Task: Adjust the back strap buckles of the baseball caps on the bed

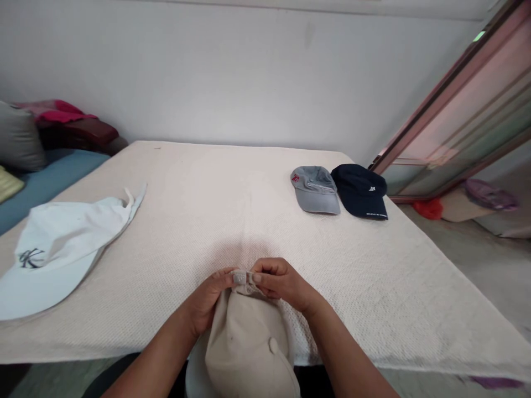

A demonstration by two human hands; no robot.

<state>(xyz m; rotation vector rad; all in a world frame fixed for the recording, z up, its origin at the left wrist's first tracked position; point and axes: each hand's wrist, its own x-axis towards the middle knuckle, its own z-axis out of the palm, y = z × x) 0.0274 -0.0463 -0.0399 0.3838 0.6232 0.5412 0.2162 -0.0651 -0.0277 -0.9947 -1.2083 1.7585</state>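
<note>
A beige baseball cap (253,342) is at the near edge of the table, its back strap turned away from me and its crown button showing. My left hand (210,298) grips the cap's strap by the buckle, thumb on top. On the other side of the buckle, my right hand (282,282) pinches the strap's end between thumb and fingers. The brim is mostly hidden beneath the crown. To the left lies a white cap (70,237) with a dark emblem. Farther back on the right, a grey cap (317,190) sits against a navy cap (360,190).
A cream textured cloth (199,193) covers the table, which meets a pale wall (232,77) at the back. Cushions (19,138) and a blue seat (58,171) are at the left. A framed glass panel (468,110) stands at the right, beside a red bundle (429,208) on the floor.
</note>
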